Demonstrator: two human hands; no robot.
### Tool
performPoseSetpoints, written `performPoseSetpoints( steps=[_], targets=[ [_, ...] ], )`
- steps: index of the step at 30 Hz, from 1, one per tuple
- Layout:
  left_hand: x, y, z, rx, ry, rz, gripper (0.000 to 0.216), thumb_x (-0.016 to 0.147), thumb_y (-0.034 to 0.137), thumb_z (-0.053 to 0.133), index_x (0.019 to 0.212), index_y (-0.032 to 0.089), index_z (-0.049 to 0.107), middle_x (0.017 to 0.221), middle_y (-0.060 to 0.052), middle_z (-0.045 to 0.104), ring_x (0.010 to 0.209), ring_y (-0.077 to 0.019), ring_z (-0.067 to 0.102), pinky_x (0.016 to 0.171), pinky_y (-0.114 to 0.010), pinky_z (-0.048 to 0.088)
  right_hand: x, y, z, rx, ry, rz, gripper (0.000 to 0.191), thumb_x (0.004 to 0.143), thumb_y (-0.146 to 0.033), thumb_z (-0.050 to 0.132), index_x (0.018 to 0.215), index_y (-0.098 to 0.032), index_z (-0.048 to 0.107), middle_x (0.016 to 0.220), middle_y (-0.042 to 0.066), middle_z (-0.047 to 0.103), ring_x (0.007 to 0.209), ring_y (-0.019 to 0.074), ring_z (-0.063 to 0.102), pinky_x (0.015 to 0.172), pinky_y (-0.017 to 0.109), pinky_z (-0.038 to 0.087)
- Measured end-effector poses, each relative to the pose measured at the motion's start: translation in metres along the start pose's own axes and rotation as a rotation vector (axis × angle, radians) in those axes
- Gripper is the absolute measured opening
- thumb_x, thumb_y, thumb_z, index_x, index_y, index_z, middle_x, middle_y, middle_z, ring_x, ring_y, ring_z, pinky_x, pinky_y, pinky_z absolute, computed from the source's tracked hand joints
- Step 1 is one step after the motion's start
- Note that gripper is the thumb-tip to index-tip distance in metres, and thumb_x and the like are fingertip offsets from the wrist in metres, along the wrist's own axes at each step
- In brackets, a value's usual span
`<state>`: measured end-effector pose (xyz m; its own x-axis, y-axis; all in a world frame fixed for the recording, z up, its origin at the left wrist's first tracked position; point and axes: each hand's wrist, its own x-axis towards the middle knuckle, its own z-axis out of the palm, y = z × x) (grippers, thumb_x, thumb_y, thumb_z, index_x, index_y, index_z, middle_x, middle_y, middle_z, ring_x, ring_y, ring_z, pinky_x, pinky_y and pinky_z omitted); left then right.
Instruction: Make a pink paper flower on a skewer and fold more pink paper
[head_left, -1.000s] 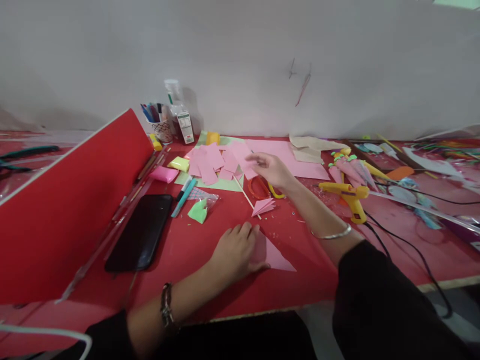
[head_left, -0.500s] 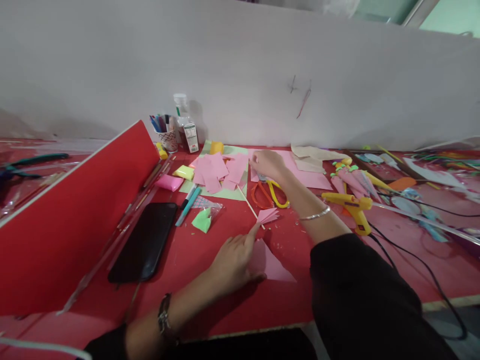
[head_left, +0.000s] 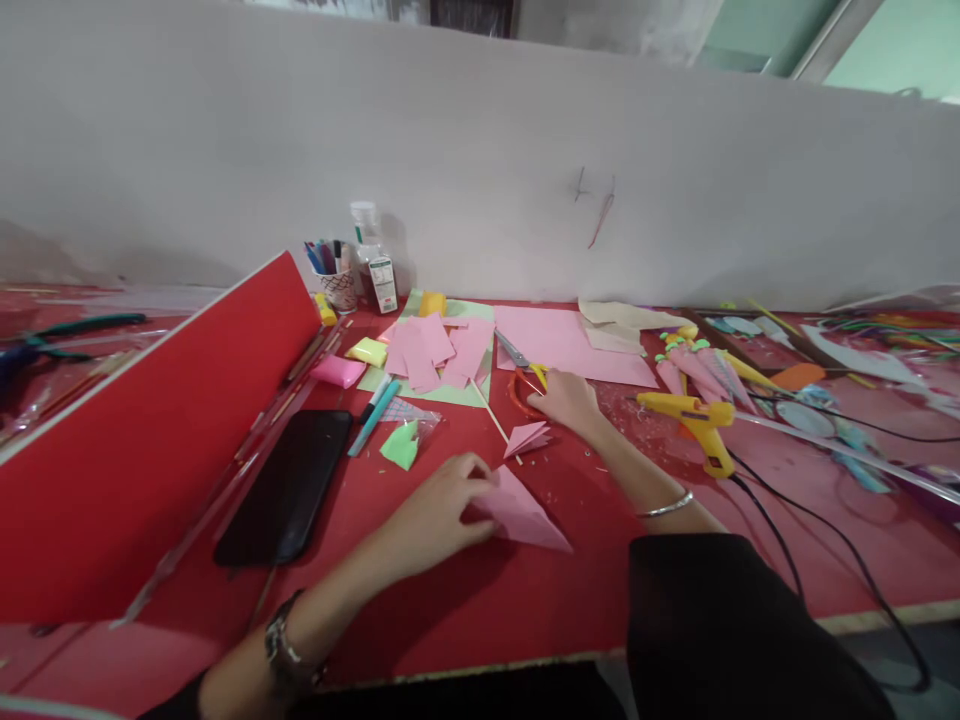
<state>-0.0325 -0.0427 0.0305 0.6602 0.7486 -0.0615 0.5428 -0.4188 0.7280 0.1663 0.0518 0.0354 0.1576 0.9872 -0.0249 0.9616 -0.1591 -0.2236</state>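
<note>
My left hand (head_left: 450, 505) has its fingers closed on the left edge of a folded pink sheet of paper (head_left: 525, 513) near the table's front. At the scissors (head_left: 517, 355), my right hand (head_left: 568, 403) is closed around the yellow handle loop; the orange loop shows beside it and the blades point away to the back left. Between the hands lies a small fan-folded pink paper (head_left: 527, 437), next to a thin wooden stick (head_left: 491, 412). A stack of cut pink paper pieces (head_left: 424, 352) rests on a pale green sheet (head_left: 459, 395) farther back.
On the left are a black phone (head_left: 289, 485) and a leaning red board (head_left: 157, 440). A yellow glue gun (head_left: 697, 420) with its cord lies right of my right hand, near pink paper cones (head_left: 694, 365). A pen cup (head_left: 337, 285) and a bottle (head_left: 369, 255) stand by the wall.
My right hand has come back from the pink sheets toward me and taken hold of the scissors. My left hand has shifted slightly left, its fingers now curled at the folded paper.
</note>
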Motion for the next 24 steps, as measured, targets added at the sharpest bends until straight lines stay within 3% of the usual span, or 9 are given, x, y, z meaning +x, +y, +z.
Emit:
performPoseSetpoints(
  steps=[5,8,13,15,17,20,24],
  targets=[
    [-0.003,-0.003,-0.014,-0.082,0.158,-0.049,0.027,0.076,0.03,0.049,0.099,0.017,0.055,0.116,-0.008,0.045,0.105,-0.0203,0.046,0.087,-0.033,0.039,0.008,0.011,-0.003,0.281,0.064,-0.018,0.013,0.062,-0.027,0.052,0.059,-0.015,0.055,0.053,0.002,0.055,0.058,0.0171,0.056,0.05,0.023,0.033],
    [-0.003,-0.001,-0.025,-0.123,0.234,-0.05,0.025,0.076,0.029,0.046,0.096,0.017,0.055,0.112,-0.007,0.047,0.097,-0.0192,0.049,0.077,-0.03,0.044,0.009,0.01,-0.011,0.508,0.131,-0.051,0.009,0.063,-0.025,0.047,0.065,-0.016,0.048,0.051,-0.003,0.047,0.048,0.0106,0.047,0.045,0.021,0.031],
    [-0.005,0.002,-0.043,-0.1,0.317,0.0,0.017,0.073,0.029,0.049,0.063,0.016,0.05,0.104,-0.006,0.05,0.086,-0.0169,0.051,0.068,-0.028,0.044,-0.01,-0.001,-0.033,0.854,0.157,-0.171,0.014,0.068,-0.032,0.043,0.07,-0.021,0.035,0.048,-0.009,0.038,0.039,0.007,0.039,0.04,0.02,0.034],
    [-0.006,0.002,-0.049,-0.103,0.341,0.026,0.014,0.073,0.029,0.05,0.067,0.016,0.05,0.1,-0.006,0.052,0.085,-0.0163,0.05,0.07,-0.029,0.043,-0.025,-0.006,-0.039,0.949,0.103,-0.246,0.02,0.067,-0.035,0.047,0.065,-0.022,0.032,0.043,-0.009,0.037,0.036,0.0069,0.039,0.039,0.02,0.036],
    [-0.005,0.002,-0.054,-0.156,0.376,0.032,0.017,0.073,0.029,0.052,0.086,0.018,0.051,0.1,-0.005,0.051,0.082,-0.0143,0.05,0.072,-0.029,0.043,-0.042,-0.009,-0.039,1.207,-0.067,-0.389,0.026,0.067,-0.036,0.053,0.061,-0.022,0.033,0.041,-0.009,0.038,0.033,0.0057,0.037,0.036,0.02,0.035],
    [-0.001,0.003,-0.061,-0.293,0.391,0.038,0.038,0.074,0.03,0.053,0.109,0.02,0.041,0.105,-0.005,0.048,0.071,-0.0097,0.049,0.063,-0.024,0.044,-0.064,-0.013,-0.03,1.35,-0.282,-0.361,0.034,0.072,-0.047,0.05,0.059,-0.02,0.036,0.043,-0.008,0.04,0.031,0.0032,0.034,0.032,0.018,0.031],
    [0.005,0.007,-0.072,-0.341,0.382,0.083,0.049,0.074,0.03,0.055,0.118,0.021,0.035,0.099,-0.004,0.048,0.065,-0.0079,0.048,0.052,-0.018,0.041,-0.077,-0.018,-0.016,1.326,-0.439,-0.392,0.033,0.066,-0.046,0.059,0.068,-0.019,0.04,0.05,-0.005,0.051,0.041,0.0067,0.048,0.038,0.02,0.04]
  ],
)
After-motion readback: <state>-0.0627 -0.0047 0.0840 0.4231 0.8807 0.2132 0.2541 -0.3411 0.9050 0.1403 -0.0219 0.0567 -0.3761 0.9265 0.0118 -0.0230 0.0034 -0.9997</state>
